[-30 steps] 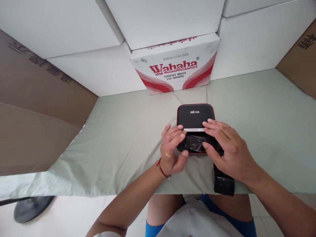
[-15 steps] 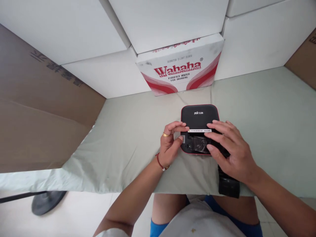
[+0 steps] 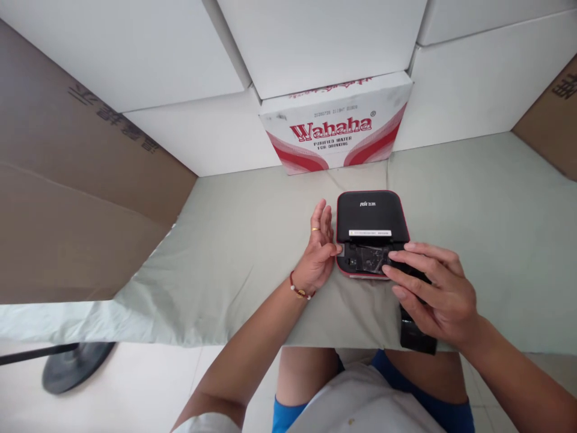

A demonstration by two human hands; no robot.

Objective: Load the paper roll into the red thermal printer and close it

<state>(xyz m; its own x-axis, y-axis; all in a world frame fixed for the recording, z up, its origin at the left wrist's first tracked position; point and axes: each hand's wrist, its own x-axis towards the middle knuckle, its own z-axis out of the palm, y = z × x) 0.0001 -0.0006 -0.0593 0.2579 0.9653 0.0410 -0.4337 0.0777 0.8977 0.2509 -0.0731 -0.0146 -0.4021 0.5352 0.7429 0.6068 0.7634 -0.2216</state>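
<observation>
A black device with a red rim [image 3: 372,213] rests on the cloth-covered table, its front section exposed below a white label strip [image 3: 370,233]. Dark shiny film [image 3: 369,258] lies in that front section. Beside the device's left edge, my left hand [image 3: 318,258] is open, its thumb touching a small grey part at the corner while the other fingers point up. My right hand [image 3: 437,288] is over the front right corner, fingers apart, fingertips at the film's right end. A black glossy strip [image 3: 417,334] hangs at the table edge, partly hidden by my right hand.
The pale green cloth [image 3: 243,240] covers the table. Behind the device stands a red and white Wahaha box [image 3: 338,135] against large white boxes [image 3: 324,42]. Brown cardboard [image 3: 67,198] is at the left, more [image 3: 552,126] at the right. A black round base [image 3: 76,367] is on the floor.
My left fingers have lifted off the device and straightened beside it, the thumb staying at the corner. My right hand has shifted down and right from the label. The upper cover now looks more raised.
</observation>
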